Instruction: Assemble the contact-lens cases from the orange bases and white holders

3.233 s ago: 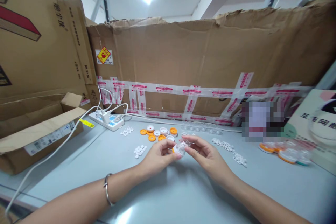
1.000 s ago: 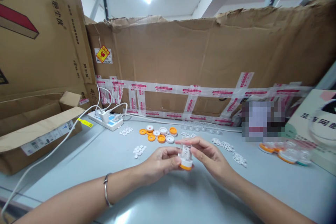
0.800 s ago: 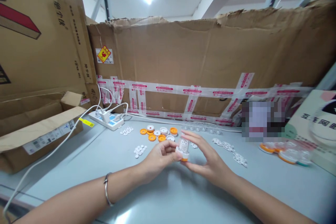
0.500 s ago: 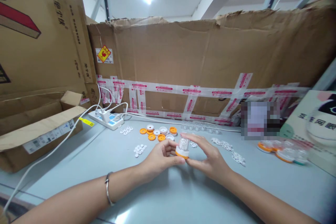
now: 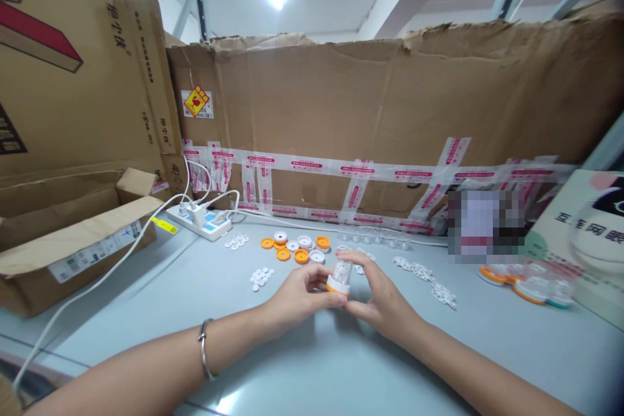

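Between my two hands is a small clear-topped container (image 5: pixel 342 273) with a white and orange base, held upright just above the table. Its base is pinched between the thumb and fingers of my left hand (image 5: pixel 303 288). My right hand (image 5: pixel 383 291) curves around the other side, a finger on the clear top and the thumb by the base. White shapes show inside the clear part, too small to make out. Behind the hands lie orange and white round caps (image 5: pixel 301 256), and small white discs (image 5: pixel 262 277) are to the left.
Flat white perforated pieces (image 5: pixel 414 268) lie right of my hands. Clear cups (image 5: pixel 375 237) line the back. Clear-domed pieces with coloured bases (image 5: pixel 529 285) sit at far right. A power strip (image 5: pixel 207 224) and open carton (image 5: pixel 73 240) are left; a large cardboard box (image 5: pixel 312 110) walls the back.
The view has shifted slightly. The container tilts a little differently, and my right hand's fingers have moved slightly to the left over it. Both hands keep their hold.
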{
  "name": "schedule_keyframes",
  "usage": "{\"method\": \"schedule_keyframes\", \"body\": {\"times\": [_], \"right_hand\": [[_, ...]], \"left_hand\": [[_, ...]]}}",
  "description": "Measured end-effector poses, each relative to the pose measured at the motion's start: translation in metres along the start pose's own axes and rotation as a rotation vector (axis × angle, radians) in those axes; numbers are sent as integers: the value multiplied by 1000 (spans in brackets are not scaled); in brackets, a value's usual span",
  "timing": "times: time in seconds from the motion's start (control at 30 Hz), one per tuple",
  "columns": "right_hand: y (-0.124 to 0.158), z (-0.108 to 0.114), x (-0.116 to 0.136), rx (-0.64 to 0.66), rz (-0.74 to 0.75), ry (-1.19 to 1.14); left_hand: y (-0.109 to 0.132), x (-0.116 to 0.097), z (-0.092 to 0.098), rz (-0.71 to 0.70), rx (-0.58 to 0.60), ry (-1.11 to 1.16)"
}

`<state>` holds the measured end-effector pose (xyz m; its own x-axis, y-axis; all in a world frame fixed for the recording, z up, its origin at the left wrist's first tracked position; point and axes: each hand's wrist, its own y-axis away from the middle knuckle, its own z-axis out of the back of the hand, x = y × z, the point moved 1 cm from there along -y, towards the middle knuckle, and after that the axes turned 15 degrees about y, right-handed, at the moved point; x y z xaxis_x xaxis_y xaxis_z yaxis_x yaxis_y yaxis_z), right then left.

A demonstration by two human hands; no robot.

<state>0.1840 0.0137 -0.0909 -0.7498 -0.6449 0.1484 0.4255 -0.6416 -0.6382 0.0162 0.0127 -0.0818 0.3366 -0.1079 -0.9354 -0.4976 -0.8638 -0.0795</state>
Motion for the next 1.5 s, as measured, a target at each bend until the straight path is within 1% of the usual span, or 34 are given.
{"method": "schedule_keyframes", "body": {"times": [0.17,0.3,0.4,0.47,0.53,0.6,0.7,0.73,0.8,0.9,1.0,1.07,1.17,1.27,1.33,1.4,1.5], "right_hand": [[0,1,2,35,1,11],[0,4,2,28,12,9],[0,5,2,-5,30,5],[-1,7,2,8,19,3],[-3,9,4,70,-15,-27],[-6,12,7,159,-40,-114],[-10,16,10,290,-77,-363],[-11,17,11,320,-106,-454],[-12,18,11,334,-203,-586],[-14,19,11,301,-361,-631],[-17,21,9,284,-436,-664],[-19,24,4,286,-510,-743],[-21,26,-7,305,-665,-883],[-21,26,-19,291,-753,-910],[-20,25,-23,258,-748,-894],[-20,25,-23,237,-698,-874],[-21,26,-12,223,-583,-792]], "left_hand": [[0,-1,-1,-6,-27,-4],[0,-3,-2,-20,-29,-16],[2,-4,-4,-38,-8,-17],[2,-3,-4,-40,10,-8],[1,0,-2,-41,13,-8],[-1,4,1,-45,6,-22],[-4,11,5,-32,-35,-24],[-4,12,6,-16,-52,-5],[-3,14,7,8,-88,39],[1,13,5,-3,-109,42],[4,9,2,-13,-98,-11],[4,6,0,-11,-101,-18],[3,1,0,-15,-100,-2],[2,3,3,-27,-105,-26],[0,6,5,-13,-98,-41],[-1,10,6,22,-87,-37],[-1,10,5,37,-90,-4]]}}
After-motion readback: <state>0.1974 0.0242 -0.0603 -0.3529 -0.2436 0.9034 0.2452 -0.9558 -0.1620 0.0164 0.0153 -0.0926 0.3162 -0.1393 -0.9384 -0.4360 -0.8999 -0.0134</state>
